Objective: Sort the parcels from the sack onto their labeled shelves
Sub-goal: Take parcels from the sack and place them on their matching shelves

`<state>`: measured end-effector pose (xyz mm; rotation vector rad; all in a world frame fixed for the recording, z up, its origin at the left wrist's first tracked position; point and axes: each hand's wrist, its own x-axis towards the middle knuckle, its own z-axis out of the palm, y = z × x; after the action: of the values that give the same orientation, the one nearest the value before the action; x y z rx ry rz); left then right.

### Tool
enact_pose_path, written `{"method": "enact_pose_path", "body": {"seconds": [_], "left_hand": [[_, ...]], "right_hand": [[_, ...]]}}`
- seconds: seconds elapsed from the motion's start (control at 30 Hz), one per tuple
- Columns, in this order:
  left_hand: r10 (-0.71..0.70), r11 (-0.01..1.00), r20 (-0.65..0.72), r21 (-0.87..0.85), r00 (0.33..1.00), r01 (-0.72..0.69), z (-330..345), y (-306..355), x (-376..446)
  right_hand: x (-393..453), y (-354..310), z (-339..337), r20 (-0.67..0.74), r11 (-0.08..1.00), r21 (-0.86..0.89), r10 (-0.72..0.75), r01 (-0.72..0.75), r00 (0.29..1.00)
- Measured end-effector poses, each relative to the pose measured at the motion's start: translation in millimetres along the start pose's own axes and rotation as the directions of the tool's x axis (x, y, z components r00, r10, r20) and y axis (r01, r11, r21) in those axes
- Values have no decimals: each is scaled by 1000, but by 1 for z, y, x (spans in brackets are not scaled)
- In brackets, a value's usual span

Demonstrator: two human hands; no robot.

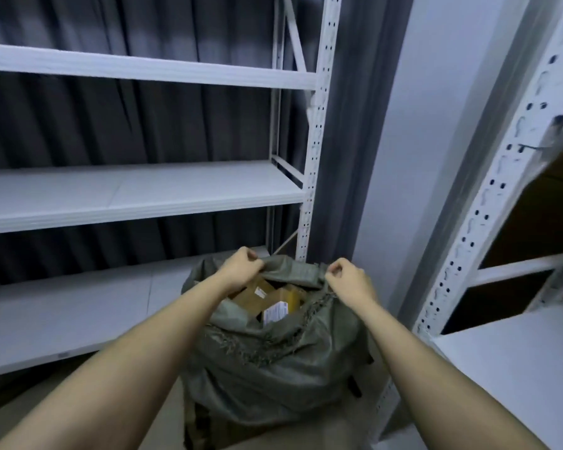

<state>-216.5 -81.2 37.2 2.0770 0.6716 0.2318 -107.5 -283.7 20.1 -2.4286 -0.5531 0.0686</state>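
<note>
Both hands — left hand [241,266] and right hand [346,277] — pinch the sack [273,368] rim's far edge apart, parcels [267,302] lying just below and between them — roughly equidistant.

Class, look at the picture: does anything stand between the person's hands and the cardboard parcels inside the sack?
Nothing visible does. The left hand and right hand grip the far rim of the grey-green woven sack, holding its mouth open, and the brown cardboard parcels lie exposed below.
</note>
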Motion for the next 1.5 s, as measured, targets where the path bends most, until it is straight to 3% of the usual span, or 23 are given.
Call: {"method": "enact_pose_path", "body": {"seconds": [0.2, 0.47, 0.6, 0.77, 0.9, 1.03, 1.2, 1.37, 1.5], "left_hand": [[-178, 984, 138, 54, 974, 172, 37, -59, 87], [-351, 932, 261, 9, 899, 361, 82, -96, 175], [-363, 929, 331, 52, 871, 368, 96, -107, 219], [-383, 915, 420, 49, 823, 400, 107, -126, 271], [-453, 862, 459, 8, 764, 506, 122, -146, 298], [-542, 762, 493, -54, 681, 646, 141, -166, 322], [-596, 693, 463, -116, 656, 712, 158, -185, 337], [-630, 641, 445, -164, 636, 750, 167, -200, 340], [-636, 622, 409, -230, 655, 748, 165, -196, 344]], "right_hand": [[102, 39, 83, 325, 987, -101, 150, -123, 934], [189, 70, 156, 531, 952, -35, 275, -303, 802], [220, 78, 189, 622, 894, 74, 305, -442, 721], [260, 86, 231, 607, 840, 92, 378, -535, 699], [286, 90, 268, 589, 850, -3, 427, -527, 686], [308, 104, 300, 615, 839, -108, 479, -534, 627], [323, 122, 332, 612, 799, -230, 563, -555, 556], [326, 128, 351, 578, 795, -245, 579, -555, 575], [321, 129, 336, 582, 804, -132, 536, -579, 611]]}}
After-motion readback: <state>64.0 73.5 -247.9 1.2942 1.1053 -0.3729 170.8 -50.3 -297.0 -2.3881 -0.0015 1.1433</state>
